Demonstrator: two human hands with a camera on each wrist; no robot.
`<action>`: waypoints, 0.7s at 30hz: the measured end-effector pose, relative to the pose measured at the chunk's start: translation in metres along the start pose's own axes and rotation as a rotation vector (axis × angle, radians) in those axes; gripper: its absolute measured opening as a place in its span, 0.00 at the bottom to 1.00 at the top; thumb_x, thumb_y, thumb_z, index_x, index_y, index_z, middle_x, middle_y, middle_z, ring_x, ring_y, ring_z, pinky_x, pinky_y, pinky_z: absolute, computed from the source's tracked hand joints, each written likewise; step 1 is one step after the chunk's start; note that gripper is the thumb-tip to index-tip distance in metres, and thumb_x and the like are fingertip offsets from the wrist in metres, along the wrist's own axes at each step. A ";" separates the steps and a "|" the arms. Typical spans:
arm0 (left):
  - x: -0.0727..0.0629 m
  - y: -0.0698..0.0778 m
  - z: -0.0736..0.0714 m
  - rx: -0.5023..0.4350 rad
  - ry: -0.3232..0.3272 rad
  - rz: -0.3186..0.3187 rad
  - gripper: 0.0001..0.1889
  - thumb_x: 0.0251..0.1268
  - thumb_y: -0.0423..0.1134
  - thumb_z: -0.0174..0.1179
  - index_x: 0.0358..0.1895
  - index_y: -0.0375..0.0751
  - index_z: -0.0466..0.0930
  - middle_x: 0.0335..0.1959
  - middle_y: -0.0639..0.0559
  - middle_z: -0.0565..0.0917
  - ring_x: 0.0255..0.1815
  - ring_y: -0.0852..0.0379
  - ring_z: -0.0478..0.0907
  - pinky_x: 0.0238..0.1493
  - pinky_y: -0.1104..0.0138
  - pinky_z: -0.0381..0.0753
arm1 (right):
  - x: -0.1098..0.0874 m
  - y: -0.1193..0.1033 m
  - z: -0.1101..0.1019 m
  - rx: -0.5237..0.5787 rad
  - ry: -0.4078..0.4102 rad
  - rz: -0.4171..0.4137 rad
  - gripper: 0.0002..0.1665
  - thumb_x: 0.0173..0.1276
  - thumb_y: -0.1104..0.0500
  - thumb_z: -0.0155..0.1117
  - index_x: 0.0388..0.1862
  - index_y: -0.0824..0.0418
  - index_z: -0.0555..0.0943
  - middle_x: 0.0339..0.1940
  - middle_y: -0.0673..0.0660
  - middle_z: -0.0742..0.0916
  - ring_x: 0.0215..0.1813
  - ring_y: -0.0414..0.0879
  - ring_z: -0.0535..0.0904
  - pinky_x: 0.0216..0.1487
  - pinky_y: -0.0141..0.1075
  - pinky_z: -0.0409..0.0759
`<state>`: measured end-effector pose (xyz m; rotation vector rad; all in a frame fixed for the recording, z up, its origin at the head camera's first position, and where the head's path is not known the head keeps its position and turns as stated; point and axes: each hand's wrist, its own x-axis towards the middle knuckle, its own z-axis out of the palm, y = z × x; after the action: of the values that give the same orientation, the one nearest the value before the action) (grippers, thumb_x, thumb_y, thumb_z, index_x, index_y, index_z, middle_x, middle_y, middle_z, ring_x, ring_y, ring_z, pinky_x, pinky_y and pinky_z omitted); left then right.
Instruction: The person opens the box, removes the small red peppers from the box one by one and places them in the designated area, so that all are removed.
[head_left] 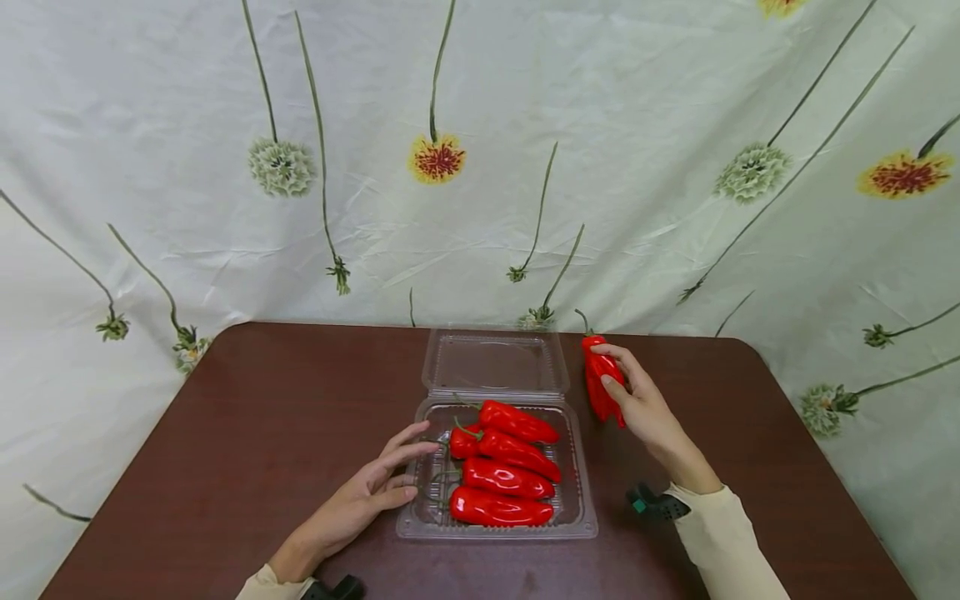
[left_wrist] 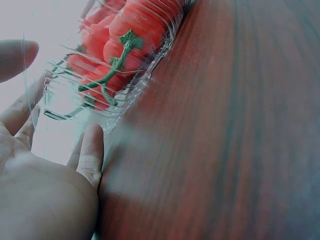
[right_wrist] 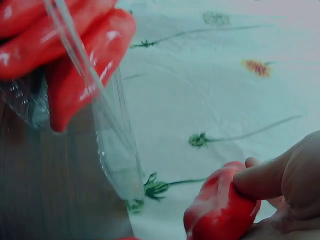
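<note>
Cream sleeves (head_left: pixel 727 542) come in at the near side of the clear plastic box (head_left: pixel 495 533), each with a black device (head_left: pixel 660 505) at the wrist. At the box's left rim I have my left hand (head_left: pixel 358 493), fingers spread and nearly straight, gripping nothing; whether the fingertips touch the plastic I cannot tell. Inside the box I can see five red peppers (head_left: pixel 508 477), most lying crosswise one beyond another, their green stems toward its left side. Its lid (head_left: pixel 495 364) is folded back flat at the far side. Just right of that lid, my right hand (head_left: pixel 643 402) is partly closed, thumb and fingers around a single red pepper (head_left: pixel 597 372), whose stem points away from me; I cannot tell whether it touches the bench (head_left: pixel 300 417). The brown bench spreads out on either side of the box, and beyond it hangs a pale flower-printed cloth (head_left: pixel 600 167).
</note>
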<state>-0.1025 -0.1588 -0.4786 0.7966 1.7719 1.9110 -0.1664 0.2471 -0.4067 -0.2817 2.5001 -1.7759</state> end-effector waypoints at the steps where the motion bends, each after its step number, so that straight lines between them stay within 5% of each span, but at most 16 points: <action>1: 0.000 0.000 0.000 -0.001 0.000 -0.003 0.27 0.76 0.26 0.47 0.76 0.34 0.60 0.82 0.39 0.36 0.76 0.72 0.52 0.65 0.68 0.69 | 0.002 0.002 -0.002 0.014 0.001 0.010 0.29 0.79 0.67 0.49 0.75 0.55 0.62 0.70 0.67 0.70 0.62 0.66 0.69 0.49 0.47 0.77; 7: 0.001 -0.001 0.001 -0.005 -0.005 -0.001 0.27 0.76 0.26 0.47 0.76 0.34 0.59 0.82 0.38 0.35 0.76 0.72 0.52 0.65 0.68 0.68 | 0.010 0.014 -0.012 0.033 0.040 0.073 0.30 0.79 0.66 0.47 0.77 0.54 0.62 0.75 0.66 0.67 0.69 0.64 0.66 0.58 0.46 0.76; 15: 0.000 -0.001 0.000 0.002 -0.003 -0.005 0.26 0.76 0.26 0.46 0.76 0.34 0.60 0.82 0.39 0.36 0.75 0.73 0.51 0.64 0.68 0.67 | 0.019 0.029 -0.022 0.039 0.081 0.133 0.30 0.80 0.68 0.44 0.78 0.57 0.60 0.71 0.67 0.67 0.65 0.57 0.66 0.51 0.31 0.75; 21: 0.000 0.000 0.000 0.008 0.000 -0.012 0.26 0.76 0.27 0.46 0.75 0.34 0.60 0.82 0.38 0.35 0.75 0.73 0.51 0.64 0.68 0.67 | 0.020 0.037 -0.026 0.058 0.083 0.179 0.31 0.80 0.68 0.41 0.80 0.57 0.59 0.74 0.67 0.65 0.66 0.57 0.65 0.51 0.30 0.72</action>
<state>-0.1021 -0.1586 -0.4783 0.7868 1.7815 1.8972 -0.1941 0.2798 -0.4321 0.0198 2.4340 -1.8198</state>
